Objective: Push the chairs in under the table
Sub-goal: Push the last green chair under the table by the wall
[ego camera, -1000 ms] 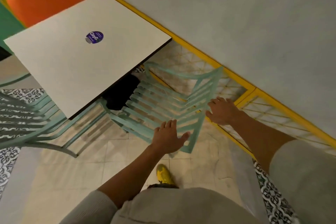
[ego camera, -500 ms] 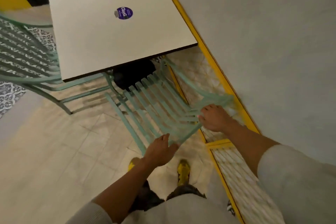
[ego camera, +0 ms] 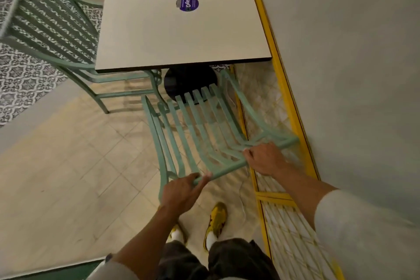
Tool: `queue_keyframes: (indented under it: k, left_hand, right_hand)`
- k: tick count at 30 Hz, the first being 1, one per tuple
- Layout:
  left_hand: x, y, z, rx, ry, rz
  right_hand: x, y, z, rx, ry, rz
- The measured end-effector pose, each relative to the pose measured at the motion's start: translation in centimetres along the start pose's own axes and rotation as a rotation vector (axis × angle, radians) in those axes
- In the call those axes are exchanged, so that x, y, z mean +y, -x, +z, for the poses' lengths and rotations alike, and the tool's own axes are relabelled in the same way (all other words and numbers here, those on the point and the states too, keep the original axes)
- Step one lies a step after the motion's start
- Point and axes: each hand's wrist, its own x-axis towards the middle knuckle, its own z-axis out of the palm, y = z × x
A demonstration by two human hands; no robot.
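A mint-green slatted chair (ego camera: 200, 129) stands in front of me, its seat partly under the near edge of a white square table (ego camera: 159, 36). My left hand (ego camera: 181, 191) grips the left end of the chair's top back rail. My right hand (ego camera: 263, 159) is closed on the same rail near its right end. A second mint-green chair (ego camera: 52, 29) stands at the table's left side, its seat tucked partly under the tabletop.
A grey wall (ego camera: 341, 63) with a yellow baseboard (ego camera: 288, 102) runs close along the right of the chair. The table's black base (ego camera: 188, 82) sits under the top. A purple sticker (ego camera: 188, 3) lies on the table. My yellow shoes (ego camera: 217, 218) stand behind the chair.
The view has swung so the table now lies straight ahead. Both hands have stayed on the back rail, and the chair has turned to face the table squarely.
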Motion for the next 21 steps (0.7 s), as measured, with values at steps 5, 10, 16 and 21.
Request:
queue_keyframes:
  k: [5, 10, 16, 21]
  left_hand:
    - [-0.1, -0.9, 0.9, 0.132, -0.171, -0.013]
    - [-0.8, -1.3, 1.3, 0.129, -0.169, 0.033]
    - [-2.9, -2.1, 0.1, 0.096, -0.132, 0.112]
    - [-3.1, -2.1, 0.2, 0.126, -0.171, 0.094]
  right_hand:
    - [-0.3, 0.1, 0.9, 0.022, 0.028, 0.045]
    - [-0.6, 2.6, 2.6, 0.021, 0.012, 0.077]
    - [-2.7, 4.3, 4.5, 0.115, -0.091, 0.153]
    - [-2.6, 3.8, 5.7, 0.176, -0.075, 0.102]
